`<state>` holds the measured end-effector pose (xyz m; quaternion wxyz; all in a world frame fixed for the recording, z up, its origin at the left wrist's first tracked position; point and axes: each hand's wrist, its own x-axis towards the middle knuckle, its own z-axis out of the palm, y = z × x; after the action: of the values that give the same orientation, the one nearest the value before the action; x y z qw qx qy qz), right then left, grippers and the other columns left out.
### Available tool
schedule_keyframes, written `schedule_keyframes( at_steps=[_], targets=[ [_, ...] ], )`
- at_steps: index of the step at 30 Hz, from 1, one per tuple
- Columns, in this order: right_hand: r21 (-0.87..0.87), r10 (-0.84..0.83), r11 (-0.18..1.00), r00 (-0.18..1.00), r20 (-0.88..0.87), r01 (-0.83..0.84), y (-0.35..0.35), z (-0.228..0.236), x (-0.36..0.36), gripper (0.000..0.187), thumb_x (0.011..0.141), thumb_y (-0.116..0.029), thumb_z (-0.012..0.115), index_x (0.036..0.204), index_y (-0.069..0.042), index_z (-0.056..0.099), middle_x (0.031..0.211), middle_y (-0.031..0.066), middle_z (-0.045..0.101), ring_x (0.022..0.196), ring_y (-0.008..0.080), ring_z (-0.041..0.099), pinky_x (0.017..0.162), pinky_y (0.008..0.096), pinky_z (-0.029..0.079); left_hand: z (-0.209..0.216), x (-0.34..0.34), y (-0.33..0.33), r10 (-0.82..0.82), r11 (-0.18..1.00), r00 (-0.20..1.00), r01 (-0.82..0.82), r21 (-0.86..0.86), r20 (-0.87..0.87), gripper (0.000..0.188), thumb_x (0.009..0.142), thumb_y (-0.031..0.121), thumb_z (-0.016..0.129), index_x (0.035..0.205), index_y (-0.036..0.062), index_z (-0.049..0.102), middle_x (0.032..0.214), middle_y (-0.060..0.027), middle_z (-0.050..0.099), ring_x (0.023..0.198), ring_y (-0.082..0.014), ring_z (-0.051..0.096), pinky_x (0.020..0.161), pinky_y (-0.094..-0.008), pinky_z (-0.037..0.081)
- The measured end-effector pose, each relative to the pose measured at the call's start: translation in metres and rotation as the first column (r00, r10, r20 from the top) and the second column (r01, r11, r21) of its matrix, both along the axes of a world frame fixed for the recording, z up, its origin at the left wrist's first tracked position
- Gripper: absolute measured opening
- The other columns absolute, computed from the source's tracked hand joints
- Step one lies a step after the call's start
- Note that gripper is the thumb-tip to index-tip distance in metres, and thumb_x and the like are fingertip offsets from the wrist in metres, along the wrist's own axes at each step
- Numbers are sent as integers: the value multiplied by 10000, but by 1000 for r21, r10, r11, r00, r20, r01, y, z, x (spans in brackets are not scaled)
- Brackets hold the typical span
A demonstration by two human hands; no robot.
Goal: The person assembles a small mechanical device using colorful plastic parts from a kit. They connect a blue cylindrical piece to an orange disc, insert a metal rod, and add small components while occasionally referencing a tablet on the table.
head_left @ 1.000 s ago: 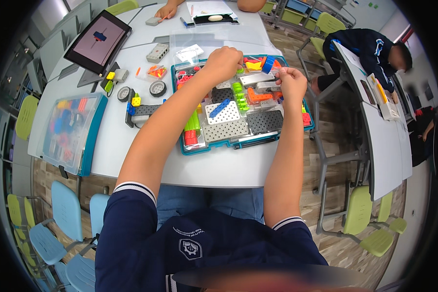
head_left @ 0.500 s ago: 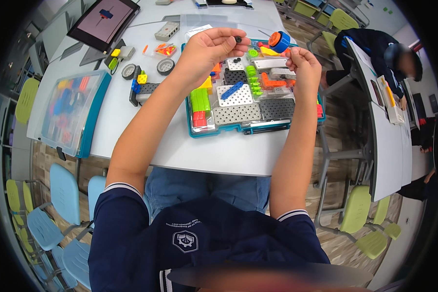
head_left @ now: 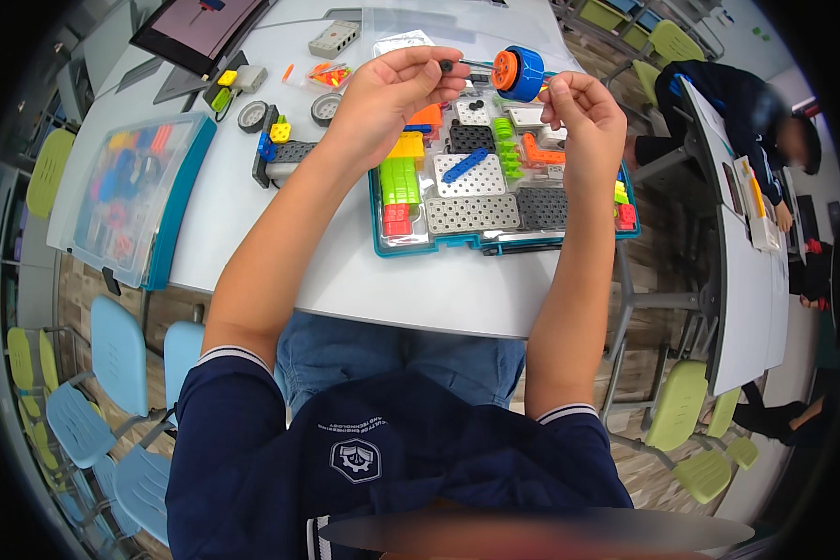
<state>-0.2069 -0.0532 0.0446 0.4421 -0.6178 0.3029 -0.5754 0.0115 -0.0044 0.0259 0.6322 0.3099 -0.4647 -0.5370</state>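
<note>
Between finger and thumb of my left hand (head_left: 403, 86) is a small black collar (head_left: 446, 66), held at the tip of a thin metal axle (head_left: 476, 64). The axle runs through a wheel with an orange hub and blue rim (head_left: 523, 75). My right hand (head_left: 583, 107) pinches the axle's other end, just right of the wheel. Both hands are raised over an open teal-edged kit case (head_left: 429, 247) filled with plastic building parts. Inside it lie perforated grey plates (head_left: 471, 214), a white plate (head_left: 481, 179) with a blue beam (head_left: 465, 165), and green blocks (head_left: 399, 180).
Left of the case stand a partly built model (head_left: 280, 149), grey wheels (head_left: 253, 116) and a bag of orange pieces (head_left: 329, 74). A closed clear-lidded case (head_left: 131, 201) sits at the table's left edge. A tablet (head_left: 201, 33) is farther back. Another person (head_left: 733, 107) works at right.
The wheel has shifted left and its axle, angled up before, now lies nearly level. My left hand has brought the collar to the axle tip. The view has shifted slightly.
</note>
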Motion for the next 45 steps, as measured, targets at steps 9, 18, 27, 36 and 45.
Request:
schedule_keyframes(
  at_steps=[9,18,27,36,45],
  targets=[
    [-29,-45,999,997,-56,43,5,1,4,115,924,-92,647,941,22,642,796,65,680,649,81,587,606,198,462,-2,3,0,18,1000,999,-17,-25,31,291,976,174,595,1204,-7,622,1064,-95,683,972,-151,647,927,-292,521],
    [-49,-72,996,994,-78,68,5,0,6,106,921,-78,642,932,27,640,786,65,679,631,77,589,588,193,468,-3,4,0,39,998,994,-33,-58,103,284,966,188,609,1181,5,637,1039,-85,693,964,-146,653,926,-289,521],
    [-66,-100,993,992,-82,94,1,-5,7,89,916,-66,645,909,23,646,763,42,672,611,66,583,575,191,471,-3,5,0,114,990,977,-97,-101,178,215,935,122,644,1119,11,662,1066,-92,700,954,-147,668,907,-288,533],
    [-71,-146,988,973,-178,135,2,-10,12,51,902,-49,647,898,2,654,734,31,678,606,59,589,556,195,464,-4,16,-2,103,994,956,-93,-49,274,109,900,33,659,1005,15,676,1037,-88,707,933,-136,664,897,-287,526],
    [-45,-118,993,970,-211,111,-1,-17,15,25,890,-19,644,887,5,651,758,19,665,686,73,642,582,206,504,-8,20,-4,78,997,940,-78,-15,332,103,859,-1,681,952,28,715,984,-70,721,878,-116,654,862,-274,523]
  ],
)
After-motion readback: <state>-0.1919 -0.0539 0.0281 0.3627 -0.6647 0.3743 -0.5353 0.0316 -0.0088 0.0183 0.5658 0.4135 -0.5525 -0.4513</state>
